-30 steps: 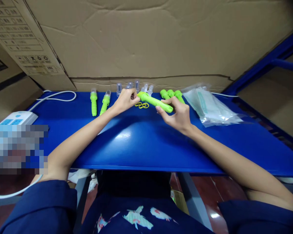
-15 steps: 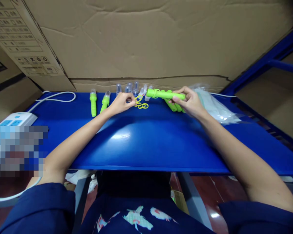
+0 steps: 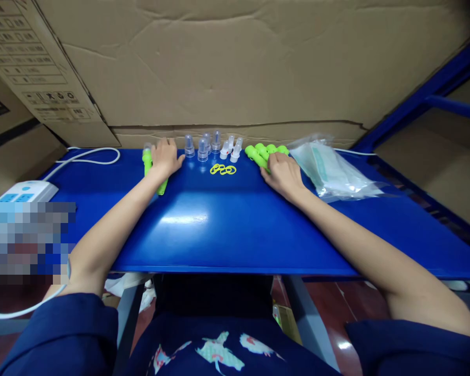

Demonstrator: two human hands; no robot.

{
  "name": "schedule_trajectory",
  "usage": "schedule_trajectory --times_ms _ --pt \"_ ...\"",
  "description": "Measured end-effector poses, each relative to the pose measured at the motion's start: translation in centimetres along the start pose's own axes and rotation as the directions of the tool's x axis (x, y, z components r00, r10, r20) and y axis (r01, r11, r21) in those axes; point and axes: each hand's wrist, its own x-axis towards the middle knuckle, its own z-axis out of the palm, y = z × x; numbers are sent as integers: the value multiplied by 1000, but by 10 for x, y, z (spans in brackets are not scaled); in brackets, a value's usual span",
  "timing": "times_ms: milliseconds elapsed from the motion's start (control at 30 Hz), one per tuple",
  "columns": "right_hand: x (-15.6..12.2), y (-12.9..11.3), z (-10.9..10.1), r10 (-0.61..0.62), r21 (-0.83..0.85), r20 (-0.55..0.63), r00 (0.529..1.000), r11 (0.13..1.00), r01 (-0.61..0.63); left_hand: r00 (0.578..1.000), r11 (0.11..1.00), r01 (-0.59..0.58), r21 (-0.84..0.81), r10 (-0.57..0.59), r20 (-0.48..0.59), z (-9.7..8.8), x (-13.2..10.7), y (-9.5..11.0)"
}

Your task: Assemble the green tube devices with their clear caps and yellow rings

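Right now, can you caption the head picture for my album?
Left hand and right hand by green tubes, yellow rings lying between.

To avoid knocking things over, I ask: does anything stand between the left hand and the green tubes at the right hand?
Yes. Between the left hand and the green tubes stand clear caps, then small whitish pieces; yellow rings lie in front.

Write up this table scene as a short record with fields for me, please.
Left hand: over a green tube, grip hidden
Left of it: a clear-capped tube
Right hand: at the row of green tubes, grip hidden
Clear caps: four, upright, between the hands
White pieces: right of the clear caps
Yellow rings: grouped on the table, nearer the wearer than the caps
Plastic bag: beyond the right hand, rightward
Table: blue
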Motion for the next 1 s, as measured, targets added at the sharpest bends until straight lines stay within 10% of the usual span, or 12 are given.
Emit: schedule_trajectory --times_ms 200,367,533,700,833,1000 --pt "-1 -9 -5 -50 82 -87 995 995 57 961 993 117 3 -114 254 -14 8 -10" --pt "-13 -35 -18 -101 362 -186 977 918 164 940 980 -13 -198 79 331 -38 3 5" --pt "-24 -60 -34 -173 893 234 957 428 -140 888 685 62 -726 294 354 -37 -9 26" --pt "-20 -52 -37 -318 872 485 815 102 -479 936 574 15 -818 280 214 -29 -13 33" --pt "-16 -41 -36 -276 935 342 898 194 -296 916 643 -111 -758 362 173 -29 -11 32" --pt "-15 -38 -35 -200 838 52 978 541 66 918 621 121 -774 226 325 -23 -10 35"
